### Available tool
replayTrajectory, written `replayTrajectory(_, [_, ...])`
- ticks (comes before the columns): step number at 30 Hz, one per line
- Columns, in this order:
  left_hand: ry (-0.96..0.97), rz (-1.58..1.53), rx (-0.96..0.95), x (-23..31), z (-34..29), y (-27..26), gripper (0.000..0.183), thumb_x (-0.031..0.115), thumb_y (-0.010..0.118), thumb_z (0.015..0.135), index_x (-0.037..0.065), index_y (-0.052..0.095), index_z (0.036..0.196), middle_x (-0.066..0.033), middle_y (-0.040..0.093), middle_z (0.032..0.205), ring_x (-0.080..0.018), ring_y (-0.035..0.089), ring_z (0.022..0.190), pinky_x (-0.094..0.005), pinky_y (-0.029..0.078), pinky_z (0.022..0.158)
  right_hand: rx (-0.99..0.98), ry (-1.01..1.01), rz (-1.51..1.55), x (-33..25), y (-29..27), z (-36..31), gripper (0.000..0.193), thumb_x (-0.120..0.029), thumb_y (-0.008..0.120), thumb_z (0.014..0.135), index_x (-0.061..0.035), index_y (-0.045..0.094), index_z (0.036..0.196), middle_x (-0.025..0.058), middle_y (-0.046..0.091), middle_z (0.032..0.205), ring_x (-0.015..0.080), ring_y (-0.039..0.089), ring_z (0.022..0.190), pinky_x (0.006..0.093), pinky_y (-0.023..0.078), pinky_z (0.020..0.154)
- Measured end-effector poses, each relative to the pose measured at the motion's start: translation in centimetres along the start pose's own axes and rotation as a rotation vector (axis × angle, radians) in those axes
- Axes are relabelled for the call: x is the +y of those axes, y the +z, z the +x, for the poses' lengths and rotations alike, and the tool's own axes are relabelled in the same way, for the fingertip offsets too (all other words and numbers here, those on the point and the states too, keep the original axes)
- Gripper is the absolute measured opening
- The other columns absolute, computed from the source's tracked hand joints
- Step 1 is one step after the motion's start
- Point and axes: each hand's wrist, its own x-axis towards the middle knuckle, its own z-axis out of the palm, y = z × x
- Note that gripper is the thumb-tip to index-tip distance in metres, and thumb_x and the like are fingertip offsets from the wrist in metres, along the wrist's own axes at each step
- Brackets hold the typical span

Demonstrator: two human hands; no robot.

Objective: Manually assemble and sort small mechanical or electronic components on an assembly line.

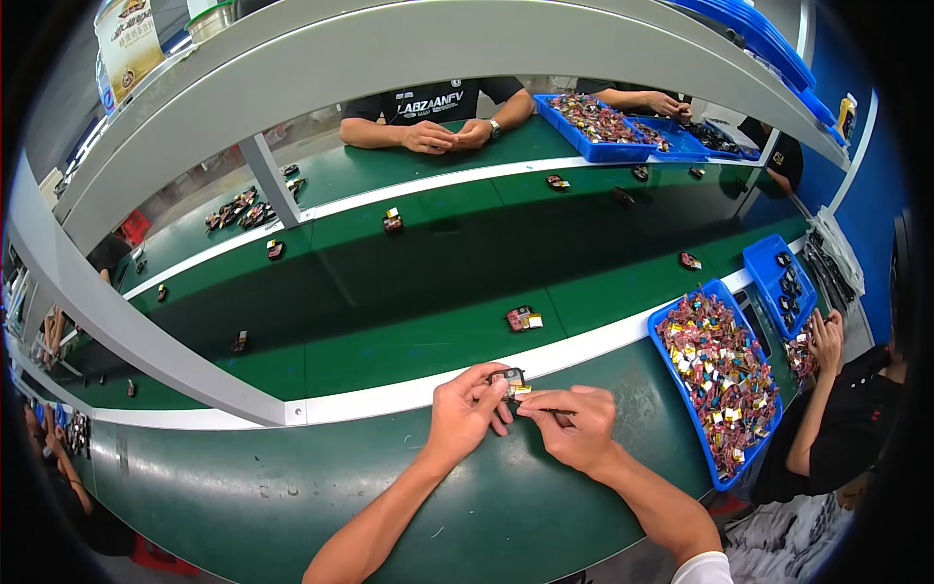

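Viewpoint: we look down from the head camera at our own two bare forearms, which come up from the lower edge over a green work surface [292,487].
Left hand: our left hand [465,414] is curled, its fingers closed around a small dark part [508,379], pinching it by its left side.
Right hand: our right hand [576,424] is closed in a pinch, thumb and forefinger meeting at the right side of the same part; a thin dark piece shows by its fingers, too small to tell apart.
Held part: it sits between both hands, just above the near edge of the white strip [389,397] that borders the green belt [409,282].
Belt: similar small parts lie scattered on it, one [522,318] just beyond our hands.
Right of us: a blue tray [681,394] heaped with small multicoloured pieces, near our right hand.
Neighbour: another person's hand [828,341] reaches by a second blue tray [761,273] further right.
Across the belt: a seated person's clasped hands [449,134] rest on the far edge.
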Motion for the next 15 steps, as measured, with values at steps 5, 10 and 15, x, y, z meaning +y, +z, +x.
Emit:
replayTrajectory(5, [-0.005,0.039,0.082,-0.5,-0.2,0.5,0.023,0.007,0.061,0.099,-0.008,0.063,0.117,-0.0112,0.068,0.073,-0.0125,0.063,0.058,-0.0268,0.054,0.049,-0.001,-0.043,-0.009,0.3,0.3,-0.2,0.013,0.001,0.079,0.074,-0.0099,0.076,0.079,0.0021,0.078,0.082,0.0081,0.056,0.044,0.0239,0.034,0.046])
replayTrajectory(10, [0.000,0.119,0.131,-0.8,-0.1,0.7,0.022,0.005,0.062,0.097,-0.009,0.064,0.114,-0.0119,0.068,0.071,-0.0127,0.063,0.055,-0.0268,0.053,0.048,-0.034,-0.048,-0.022,0.1,0.2,-0.2,0.014,0.001,0.081,0.074,-0.0092,0.074,0.083,0.0012,0.077,0.079,0.0121,0.064,0.051,0.0253,0.036,0.046])
replayTrajectory(15, [0.038,0.138,0.245,0.2,1.2,-0.7,0.019,0.002,0.058,0.098,-0.010,0.062,0.113,-0.0139,0.068,0.077,-0.0158,0.066,0.057,-0.0284,0.054,0.046,0.031,-0.019,0.036,0.0,0.1,0.2,0.015,0.000,0.082,0.074,-0.0078,0.074,0.084,0.0026,0.078,0.084,0.0110,0.063,0.050,0.0248,0.037,0.045])
